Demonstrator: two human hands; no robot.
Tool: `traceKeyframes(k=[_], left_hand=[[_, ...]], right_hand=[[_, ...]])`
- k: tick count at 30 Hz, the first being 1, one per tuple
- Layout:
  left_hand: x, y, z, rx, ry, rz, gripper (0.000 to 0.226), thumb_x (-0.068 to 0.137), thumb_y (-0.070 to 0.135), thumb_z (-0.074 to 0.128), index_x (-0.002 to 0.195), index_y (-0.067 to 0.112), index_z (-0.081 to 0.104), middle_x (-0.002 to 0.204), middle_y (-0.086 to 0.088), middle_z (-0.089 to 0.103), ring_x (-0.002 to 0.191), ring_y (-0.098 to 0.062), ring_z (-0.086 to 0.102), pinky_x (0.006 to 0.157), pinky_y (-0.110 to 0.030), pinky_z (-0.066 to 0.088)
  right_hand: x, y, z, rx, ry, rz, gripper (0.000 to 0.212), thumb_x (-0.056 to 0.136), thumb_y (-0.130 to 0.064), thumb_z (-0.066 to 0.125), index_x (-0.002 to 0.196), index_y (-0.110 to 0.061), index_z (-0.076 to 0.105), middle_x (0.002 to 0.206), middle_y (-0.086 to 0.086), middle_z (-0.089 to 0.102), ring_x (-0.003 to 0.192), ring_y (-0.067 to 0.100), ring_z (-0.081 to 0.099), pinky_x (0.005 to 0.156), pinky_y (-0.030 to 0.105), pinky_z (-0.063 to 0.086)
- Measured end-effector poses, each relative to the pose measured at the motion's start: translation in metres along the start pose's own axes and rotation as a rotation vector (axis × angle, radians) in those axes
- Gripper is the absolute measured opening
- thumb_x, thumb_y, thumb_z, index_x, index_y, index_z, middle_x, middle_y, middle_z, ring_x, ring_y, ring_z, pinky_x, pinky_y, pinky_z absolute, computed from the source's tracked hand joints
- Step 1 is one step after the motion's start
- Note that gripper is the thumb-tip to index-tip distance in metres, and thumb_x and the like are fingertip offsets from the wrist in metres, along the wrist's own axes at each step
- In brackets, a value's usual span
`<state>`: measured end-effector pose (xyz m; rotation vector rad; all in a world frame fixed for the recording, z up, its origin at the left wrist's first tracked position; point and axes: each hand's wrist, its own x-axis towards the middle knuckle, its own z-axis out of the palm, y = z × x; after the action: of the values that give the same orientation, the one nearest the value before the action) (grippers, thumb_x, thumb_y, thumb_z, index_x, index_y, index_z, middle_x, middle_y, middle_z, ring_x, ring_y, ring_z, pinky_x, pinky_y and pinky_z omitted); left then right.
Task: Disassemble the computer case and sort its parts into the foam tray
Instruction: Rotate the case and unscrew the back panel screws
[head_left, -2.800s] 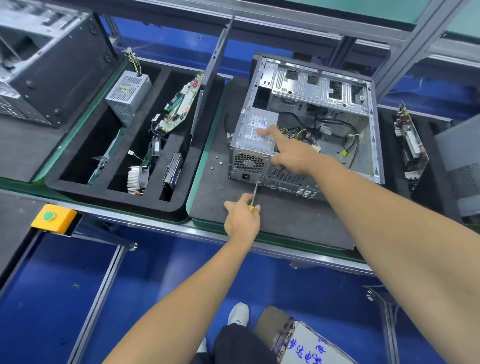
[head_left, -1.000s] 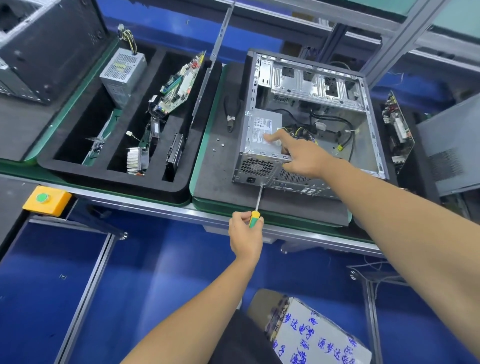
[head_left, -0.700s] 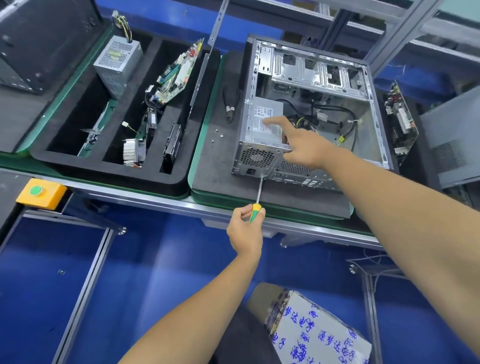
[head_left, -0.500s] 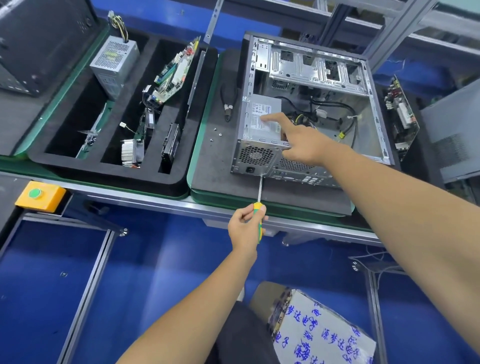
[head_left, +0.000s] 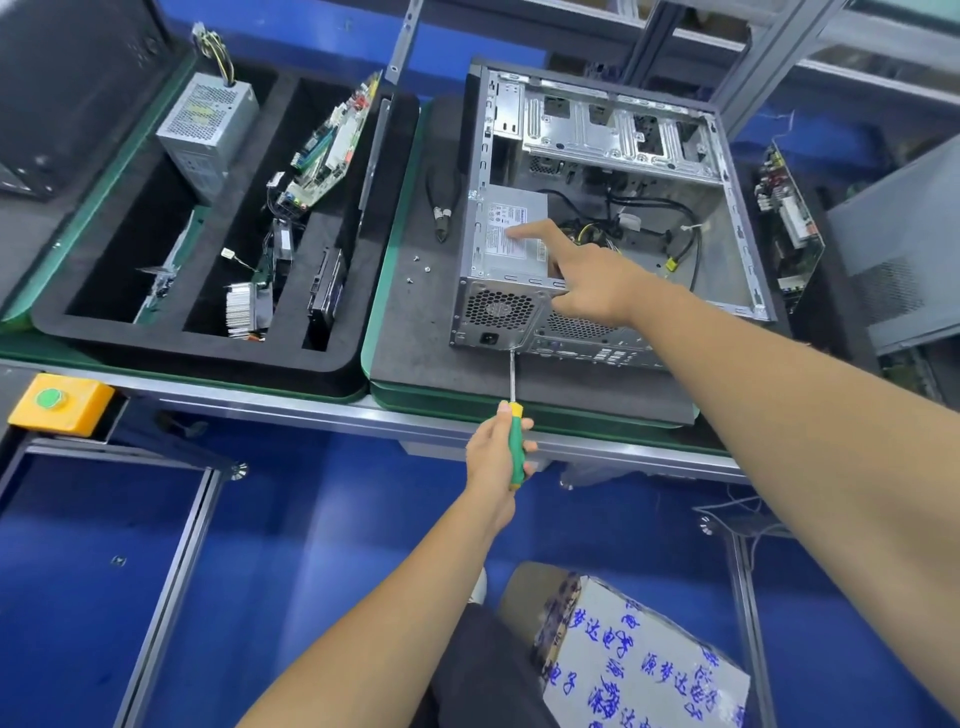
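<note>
While two hands (head_left: 498, 452) work, three screws (head_left: 417, 268) lie loose.

A factory teardown line: aluminium-framed bench (head_left: 363, 410), foam tray (head_left: 208, 358), opened computer case (head_left: 737, 218).

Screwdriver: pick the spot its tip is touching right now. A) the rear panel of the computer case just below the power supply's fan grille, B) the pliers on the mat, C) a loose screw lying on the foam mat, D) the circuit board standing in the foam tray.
A: the screwdriver, held in the left hand, ends at the computer case rear panel.
</note>
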<state>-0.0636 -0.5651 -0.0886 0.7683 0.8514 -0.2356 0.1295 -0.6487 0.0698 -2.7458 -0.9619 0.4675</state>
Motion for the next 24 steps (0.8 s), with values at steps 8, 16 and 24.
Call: traceKeyframes(k=[8, 16, 24], left_hand=[[0.003, -0.006, -0.009, 0.185, 0.032, 0.177, 0.034, 0.092, 0.039, 0.076, 0.094, 0.009, 0.058, 0.077, -0.004, 0.070, 0.062, -0.013, 0.067, 0.056, -0.028, 0.053], [0.007, 0.006, -0.011, 0.285, -0.008, 0.088, 0.039, 0.104, 0.052, 0.049, 0.111, 0.016, 0.064, 0.088, -0.001, 0.064, 0.053, -0.009, 0.052, 0.045, -0.026, 0.041], [0.007, 0.003, -0.026, 0.302, 0.003, 0.171, 0.041, 0.092, 0.042, 0.075, 0.101, 0.007, 0.054, 0.095, -0.013, 0.065, 0.068, -0.012, 0.069, 0.058, -0.026, 0.057]], right_hand=[[0.001, -0.001, 0.001, 0.013, -0.006, 0.009, 0.091, 0.083, -0.008, 0.058, 0.148, -0.053, 0.013, 0.064, 0.012, 0.034, 0.048, 0.021, 0.036, 0.048, 0.038, 0.031], [0.001, -0.001, 0.001, 0.026, 0.001, 0.013, 0.090, 0.083, -0.008, 0.059, 0.147, -0.054, 0.015, 0.061, 0.008, 0.029, 0.047, 0.020, 0.034, 0.047, 0.037, 0.030], [0.001, 0.000, 0.001, 0.039, 0.005, 0.022, 0.091, 0.082, -0.008, 0.059, 0.147, -0.055, 0.015, 0.060, 0.007, 0.027, 0.047, 0.020, 0.033, 0.047, 0.037, 0.028]])
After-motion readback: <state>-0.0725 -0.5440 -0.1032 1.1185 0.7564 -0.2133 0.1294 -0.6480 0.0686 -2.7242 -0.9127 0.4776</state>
